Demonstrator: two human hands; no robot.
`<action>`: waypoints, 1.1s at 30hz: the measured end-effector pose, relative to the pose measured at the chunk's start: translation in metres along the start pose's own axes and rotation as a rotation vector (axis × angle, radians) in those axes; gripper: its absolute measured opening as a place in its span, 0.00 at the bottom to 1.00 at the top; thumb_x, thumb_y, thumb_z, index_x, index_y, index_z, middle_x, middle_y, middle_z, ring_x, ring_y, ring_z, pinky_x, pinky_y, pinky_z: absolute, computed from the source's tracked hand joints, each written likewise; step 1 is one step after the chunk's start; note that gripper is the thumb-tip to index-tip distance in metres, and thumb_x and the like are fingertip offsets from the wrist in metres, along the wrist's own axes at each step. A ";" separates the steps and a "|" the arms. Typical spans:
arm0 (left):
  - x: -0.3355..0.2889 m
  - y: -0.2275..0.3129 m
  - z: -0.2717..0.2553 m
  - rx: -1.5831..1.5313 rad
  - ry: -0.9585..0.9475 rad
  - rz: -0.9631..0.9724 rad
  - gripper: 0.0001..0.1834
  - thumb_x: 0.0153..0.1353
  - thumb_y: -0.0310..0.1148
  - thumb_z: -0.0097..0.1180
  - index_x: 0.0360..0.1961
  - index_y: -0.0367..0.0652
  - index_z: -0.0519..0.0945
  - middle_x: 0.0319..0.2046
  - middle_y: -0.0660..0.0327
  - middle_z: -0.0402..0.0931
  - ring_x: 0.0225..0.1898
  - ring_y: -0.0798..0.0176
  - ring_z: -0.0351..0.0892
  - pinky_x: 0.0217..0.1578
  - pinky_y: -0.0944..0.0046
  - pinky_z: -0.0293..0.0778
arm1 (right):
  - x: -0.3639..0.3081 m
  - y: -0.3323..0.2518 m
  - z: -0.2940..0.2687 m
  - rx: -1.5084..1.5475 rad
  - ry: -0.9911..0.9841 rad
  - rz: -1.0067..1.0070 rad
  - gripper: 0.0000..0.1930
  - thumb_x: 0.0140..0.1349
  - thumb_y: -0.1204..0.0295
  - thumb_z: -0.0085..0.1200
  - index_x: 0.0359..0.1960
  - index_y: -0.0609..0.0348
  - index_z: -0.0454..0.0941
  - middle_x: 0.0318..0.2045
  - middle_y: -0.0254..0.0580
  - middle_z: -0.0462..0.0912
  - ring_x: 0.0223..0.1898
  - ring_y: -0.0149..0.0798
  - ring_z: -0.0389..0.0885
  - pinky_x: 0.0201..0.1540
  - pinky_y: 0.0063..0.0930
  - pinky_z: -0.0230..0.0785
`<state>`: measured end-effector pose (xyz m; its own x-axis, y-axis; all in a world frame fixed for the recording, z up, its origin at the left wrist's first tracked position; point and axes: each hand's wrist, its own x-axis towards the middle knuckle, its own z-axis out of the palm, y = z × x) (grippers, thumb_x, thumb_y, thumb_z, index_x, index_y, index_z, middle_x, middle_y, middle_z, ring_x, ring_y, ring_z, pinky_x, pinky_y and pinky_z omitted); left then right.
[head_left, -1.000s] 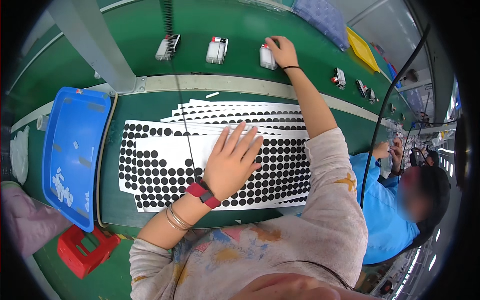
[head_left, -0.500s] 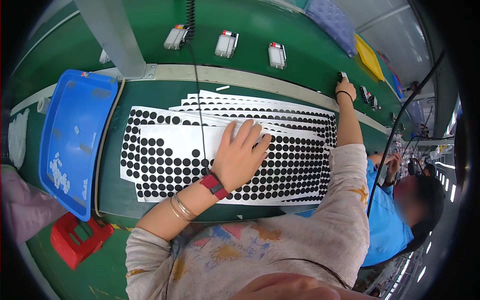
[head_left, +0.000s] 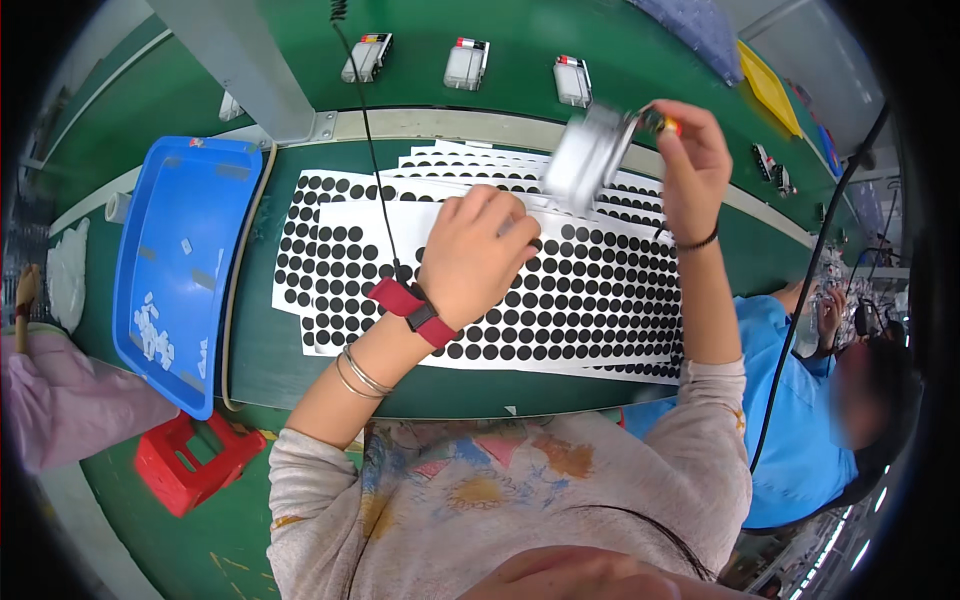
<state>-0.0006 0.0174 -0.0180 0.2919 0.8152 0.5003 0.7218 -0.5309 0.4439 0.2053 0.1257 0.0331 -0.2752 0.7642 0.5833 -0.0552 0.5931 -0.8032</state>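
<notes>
My right hand (head_left: 695, 170) holds a white boxy device (head_left: 583, 160) by its black, red and yellow end, pinched between thumb and fingers. The device is blurred by motion and hangs over the far right part of the sticker sheets. Below it lies a fanned stack of white sheets (head_left: 590, 290) covered in rows of round black stickers; part of the top sheet's upper left is bare. My left hand (head_left: 480, 245) is over the top sheet, fingers bent and drawn together. What they pinch, if anything, is hidden. A red strap and bangles circle that wrist.
Similar white devices (head_left: 466, 65) stand spaced along the green belt (head_left: 520, 25) beyond a pale rail. At left is a blue tray (head_left: 195, 270) with small white pieces. A black cable (head_left: 370, 150) hangs before the sheets. A red stool (head_left: 190, 460) and co-workers flank the table.
My right hand has come back from the belt at the far right to above the sheets, bringing the white device. My left hand's fingers, spread before, have curled together.
</notes>
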 end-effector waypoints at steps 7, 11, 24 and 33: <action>0.002 -0.006 0.011 -0.120 -0.095 -0.083 0.15 0.34 0.21 0.55 0.29 0.45 0.72 0.31 0.65 0.70 0.37 0.57 0.66 0.35 0.61 0.61 | -0.066 0.011 0.059 1.088 -0.253 0.715 0.19 0.60 0.58 0.47 0.42 0.63 0.68 0.31 0.42 0.74 0.39 0.37 0.75 0.44 0.29 0.68; 0.002 -0.004 0.008 -0.166 -0.087 -0.111 0.13 0.36 0.24 0.57 0.27 0.44 0.72 0.30 0.65 0.70 0.37 0.58 0.67 0.35 0.61 0.60 | -0.070 0.019 0.061 1.109 -0.238 0.685 0.18 0.61 0.58 0.46 0.41 0.63 0.68 0.29 0.40 0.73 0.37 0.37 0.75 0.41 0.27 0.69; 0.003 -0.013 -0.012 -0.809 0.110 -0.347 0.06 0.46 0.26 0.58 0.26 0.40 0.73 0.28 0.62 0.72 0.31 0.62 0.68 0.32 0.67 0.64 | -0.069 0.009 0.063 0.971 -0.134 0.724 0.15 0.62 0.64 0.46 0.41 0.64 0.70 0.31 0.48 0.77 0.32 0.34 0.78 0.36 0.25 0.73; 0.013 0.001 -0.030 -0.535 0.108 -0.107 0.07 0.44 0.27 0.61 0.24 0.43 0.75 0.25 0.63 0.75 0.32 0.58 0.70 0.37 0.63 0.65 | -0.071 0.000 0.071 0.840 -0.138 0.759 0.12 0.61 0.71 0.48 0.40 0.69 0.71 0.33 0.43 0.76 0.30 0.27 0.77 0.32 0.18 0.73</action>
<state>-0.0152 0.0203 0.0115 0.1484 0.8576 0.4924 0.3167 -0.5129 0.7979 0.1567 0.0534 -0.0172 -0.6121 0.7882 -0.0639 -0.4404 -0.4069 -0.8003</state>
